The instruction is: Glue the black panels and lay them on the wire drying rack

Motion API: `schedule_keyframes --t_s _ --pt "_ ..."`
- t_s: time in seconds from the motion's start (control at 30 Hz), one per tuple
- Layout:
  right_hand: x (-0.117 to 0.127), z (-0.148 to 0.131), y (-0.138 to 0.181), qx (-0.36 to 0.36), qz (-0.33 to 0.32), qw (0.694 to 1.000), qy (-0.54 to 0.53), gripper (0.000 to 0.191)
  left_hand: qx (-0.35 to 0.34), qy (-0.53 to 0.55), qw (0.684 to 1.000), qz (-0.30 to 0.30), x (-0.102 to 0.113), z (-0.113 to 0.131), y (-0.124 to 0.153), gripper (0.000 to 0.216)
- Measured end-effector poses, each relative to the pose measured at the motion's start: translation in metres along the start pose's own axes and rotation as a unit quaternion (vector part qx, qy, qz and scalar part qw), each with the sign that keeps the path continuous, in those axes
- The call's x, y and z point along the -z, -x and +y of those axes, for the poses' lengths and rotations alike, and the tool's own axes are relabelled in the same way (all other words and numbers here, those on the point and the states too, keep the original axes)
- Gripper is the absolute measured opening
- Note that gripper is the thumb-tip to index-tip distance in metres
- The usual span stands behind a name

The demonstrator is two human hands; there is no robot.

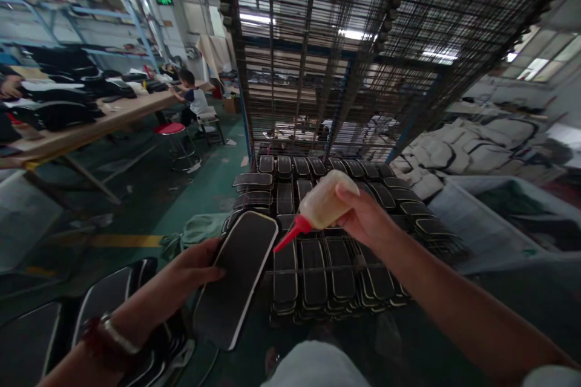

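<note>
My left hand (193, 266) is closed on the left edge of a flat black rounded panel (238, 278) with a pale rim, held tilted in front of me. My right hand (365, 217) is wrapped round a pale squeeze bottle (324, 202). The bottle's red nozzle (290, 236) points down-left and its tip sits at the panel's right edge. Just beyond both hands lie rows of several similar black panels (327, 266), stacked on a wire rack.
A tall wire-mesh rack (345, 54) rises behind the stacks. More black panels (113, 302) lie at lower left. A long wooden table (91, 124) with dark goods, a red stool (170, 129) and a seated person (193, 100) are at far left. Pale padded pieces (458, 151) pile at right.
</note>
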State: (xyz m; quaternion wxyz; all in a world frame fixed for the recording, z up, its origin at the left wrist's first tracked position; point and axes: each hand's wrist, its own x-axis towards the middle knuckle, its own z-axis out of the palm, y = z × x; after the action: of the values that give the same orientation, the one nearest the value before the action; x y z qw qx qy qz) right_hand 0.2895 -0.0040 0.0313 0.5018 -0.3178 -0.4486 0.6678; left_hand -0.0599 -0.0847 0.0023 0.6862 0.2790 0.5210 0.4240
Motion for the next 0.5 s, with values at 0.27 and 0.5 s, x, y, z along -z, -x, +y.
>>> schedule_keyframes --t_s 0.27,0.5 --pt "-0.011 -0.022 -0.002 0.115 0.023 0.989 0.091 0.061 0.059 0.004 0.998 -0.032 -0.007 -0.003 0.013 0.055" --pt "-0.007 -0.016 0.003 0.134 0.023 0.983 0.123 0.060 0.048 -0.007 0.999 -0.001 0.000 -0.007 0.013 0.069"
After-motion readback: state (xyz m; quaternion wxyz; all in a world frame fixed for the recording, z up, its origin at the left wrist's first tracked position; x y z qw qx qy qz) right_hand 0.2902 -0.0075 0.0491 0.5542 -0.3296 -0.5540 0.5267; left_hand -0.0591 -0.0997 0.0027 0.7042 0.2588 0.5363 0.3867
